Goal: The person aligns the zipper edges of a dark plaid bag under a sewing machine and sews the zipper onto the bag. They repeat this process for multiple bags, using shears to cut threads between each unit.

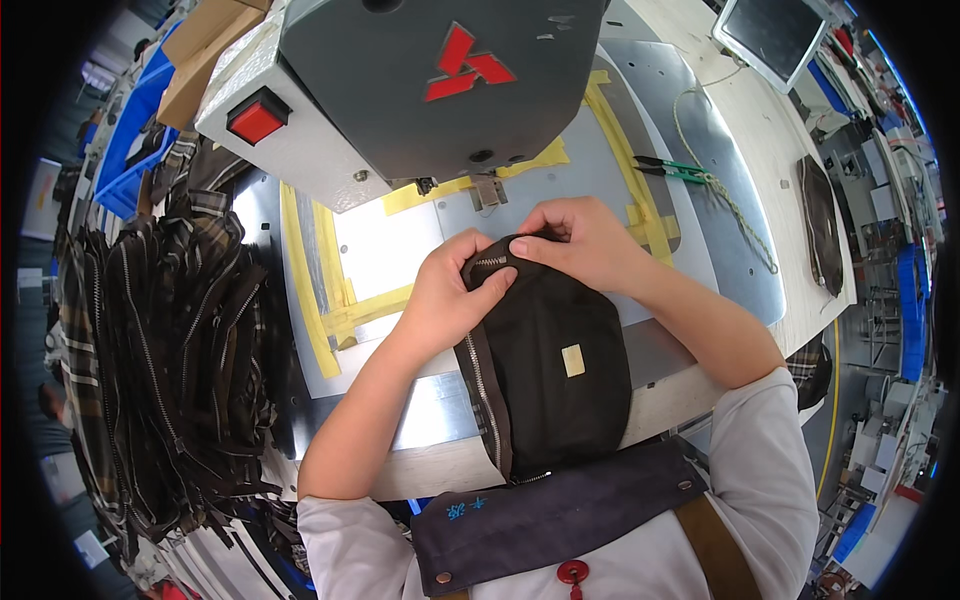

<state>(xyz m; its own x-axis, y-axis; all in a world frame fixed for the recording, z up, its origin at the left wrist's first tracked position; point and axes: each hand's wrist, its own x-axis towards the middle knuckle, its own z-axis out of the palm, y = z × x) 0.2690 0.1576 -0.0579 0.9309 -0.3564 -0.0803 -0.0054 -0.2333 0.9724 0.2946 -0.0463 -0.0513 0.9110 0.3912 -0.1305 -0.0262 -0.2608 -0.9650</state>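
A dark zippered pouch (560,320) hangs from both hands at the near edge of the sewing machine's metal bed, a small pale yellow label on its face. Along its left side runs a metal zipper (480,380), which bends over at the top. My left hand (455,285) pinches the top corner beside the zipper's end, thumb in front. My right hand (575,245) grips the same top edge, thumb pressed on the cloth and fingers curled behind. Just beyond the hands is the machine's presser foot (488,192), apart from the pouch.
The sewing machine head (440,90) looms over the bed, with a red switch (257,117) on its left. Yellow tape (370,307) frames the work area. Green-handled thread snips (670,170) lie at right, near another dark pouch (820,225). Zippered pieces (170,350) pile up left.
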